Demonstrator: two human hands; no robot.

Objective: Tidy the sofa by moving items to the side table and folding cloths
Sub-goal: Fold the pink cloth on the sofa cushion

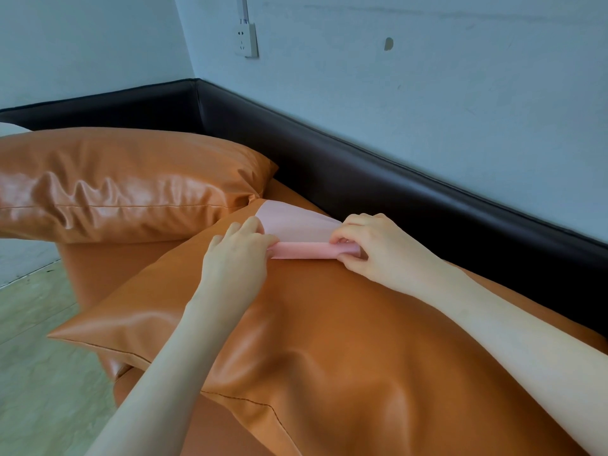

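Orange cushion (329, 340) underneath — both hands pinch pink cloth (296, 230); second cushion (115, 182) beyond.

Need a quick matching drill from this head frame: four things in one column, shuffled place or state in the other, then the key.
Things
1. pink cloth
2. far cushion
3. wall socket
4. sofa back

Places or states
A. mounted on the wall, upper left
B. dark padded band along the wall
C. pinched by left hand and right hand, near edge rolled or folded over
D. orange, lying at the left end of the sofa

Pairs: 1-C, 2-D, 3-A, 4-B
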